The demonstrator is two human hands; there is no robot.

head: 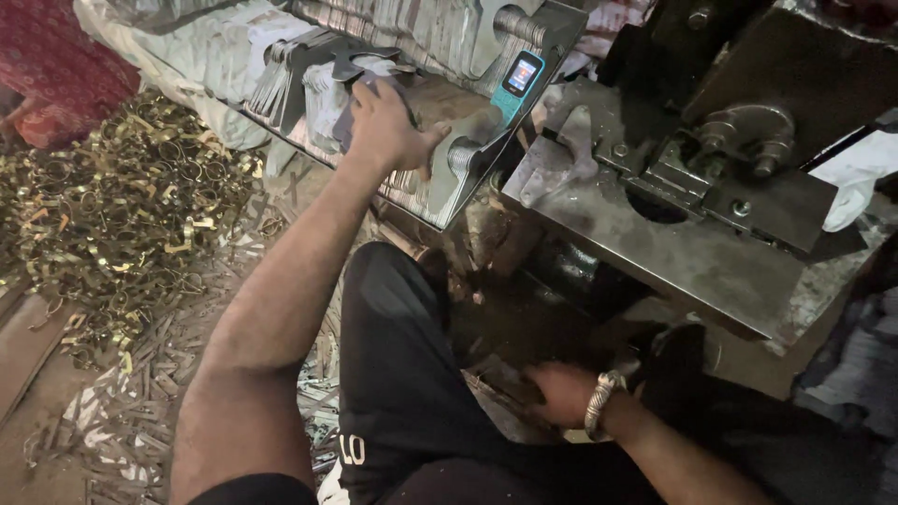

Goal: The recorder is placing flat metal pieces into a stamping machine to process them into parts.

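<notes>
Left hand (388, 126) grasping stacked metal blanks (309, 89) — sharp edges could cut; right hand (561, 393) low under press bed (655, 252), grip unclear — pinch risk

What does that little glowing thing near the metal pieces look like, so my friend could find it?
Start at the big grey steel press table on the right, then look up and left to the slanted tray of stacked flat metal blanks under the left hand. At the tray's right end leans a small turquoise phone, the only thing with a lit screen.
</notes>
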